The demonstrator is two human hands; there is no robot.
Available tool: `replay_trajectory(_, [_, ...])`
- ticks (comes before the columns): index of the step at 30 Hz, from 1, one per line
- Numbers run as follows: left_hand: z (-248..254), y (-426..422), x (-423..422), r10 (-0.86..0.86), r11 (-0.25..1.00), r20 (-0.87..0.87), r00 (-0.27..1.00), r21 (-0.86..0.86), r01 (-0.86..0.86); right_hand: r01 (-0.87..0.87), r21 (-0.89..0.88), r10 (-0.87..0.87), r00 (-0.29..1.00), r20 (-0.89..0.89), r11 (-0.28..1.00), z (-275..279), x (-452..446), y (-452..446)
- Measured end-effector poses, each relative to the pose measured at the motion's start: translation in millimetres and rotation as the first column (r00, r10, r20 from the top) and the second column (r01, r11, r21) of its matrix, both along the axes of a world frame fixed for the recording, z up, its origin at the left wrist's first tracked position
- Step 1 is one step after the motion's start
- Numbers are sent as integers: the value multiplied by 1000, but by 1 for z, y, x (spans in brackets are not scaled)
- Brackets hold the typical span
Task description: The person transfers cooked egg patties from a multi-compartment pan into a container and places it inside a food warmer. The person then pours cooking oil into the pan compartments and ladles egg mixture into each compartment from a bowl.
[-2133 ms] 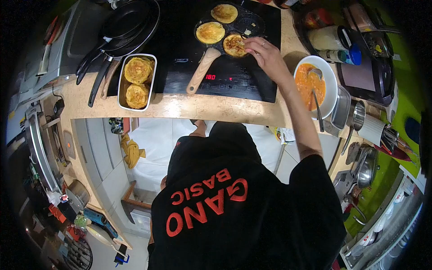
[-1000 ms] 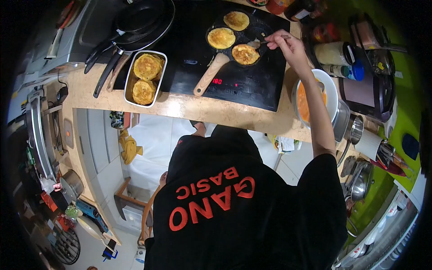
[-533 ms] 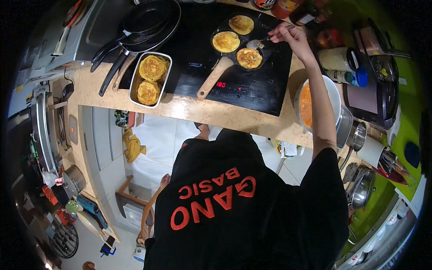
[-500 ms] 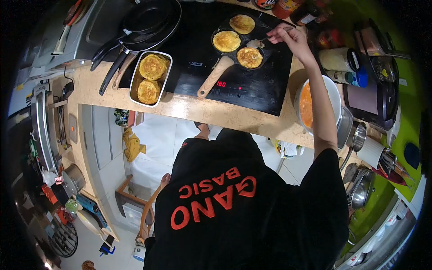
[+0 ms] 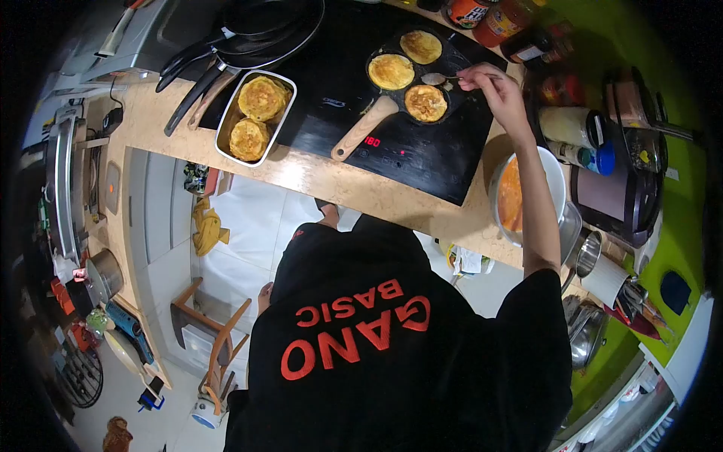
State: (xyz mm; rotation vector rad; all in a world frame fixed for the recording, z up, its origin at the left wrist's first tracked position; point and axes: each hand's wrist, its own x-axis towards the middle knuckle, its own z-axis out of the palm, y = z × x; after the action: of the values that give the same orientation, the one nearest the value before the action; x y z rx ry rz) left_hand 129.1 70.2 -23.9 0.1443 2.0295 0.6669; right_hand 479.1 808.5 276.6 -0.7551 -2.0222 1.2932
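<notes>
My right hand point(image 5: 493, 90) is closed around the thin handle of a spoon point(image 5: 434, 78). The spoon's bowl is over the fourth hollow of a dark multi-hollow pan point(image 5: 457, 62), where a few bits of food show. Three round golden egg pancakes lie in the other hollows: one at the back point(image 5: 420, 47), one at the left point(image 5: 391, 71) and one at the front point(image 5: 425, 103). The pan's wooden handle point(image 5: 365, 129) points toward me. Low by my hip, only a small part of my left hand point(image 5: 265, 296) shows; its fingers are hidden.
A white rectangular container point(image 5: 279, 147) with browned pancakes stands left of the black cooktop point(image 5: 316, 124). Stacked frying pans point(image 5: 263, 30) lie behind it. A bowl of orange mixture point(image 5: 510, 196) sits under my right forearm. Jars point(image 5: 503, 22) line the back right; a chair point(image 5: 226, 331) stands lower left.
The view has shifted slightly. My right hand still holds the spoon, whose bowl stays over the same hollow with a slightly changed angle. Less of my left hand shows at my hip.
</notes>
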Motion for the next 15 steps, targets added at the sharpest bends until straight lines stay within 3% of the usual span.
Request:
replay_trajectory(3, [9, 3, 1, 37, 999, 4, 999, 9, -37, -48, -104, 54, 997, 52, 993, -29, -5, 29])
replay_trajectory(5, [5, -8, -4, 42, 999, 9, 999, 3, -42, -84, -150, 80, 996, -29, 985, -40, 0, 44])
replay_trajectory(10, [21, 8, 3, 76, 994, -10, 997, 75, -75, -54, -193, 47, 998, -44, 980, -28, 11, 50])
replay_trajectory(13, [54, 62, 1, 170, 968, -29, 985, 190, -162, -50, -149, 46, 998, -36, 988, -19, 9, 30])
replay_trajectory(14, [112, 129, 13, 72, 996, -182, 981, 67, -61, -53, -125, 49, 998, -31, 991, -17, 9, 24])
replay_trajectory(15, [130, 169, 14, -13, 990, -292, 956, 132, 54, -45, -126, 42, 999, -30, 991, -16, 9, 18])
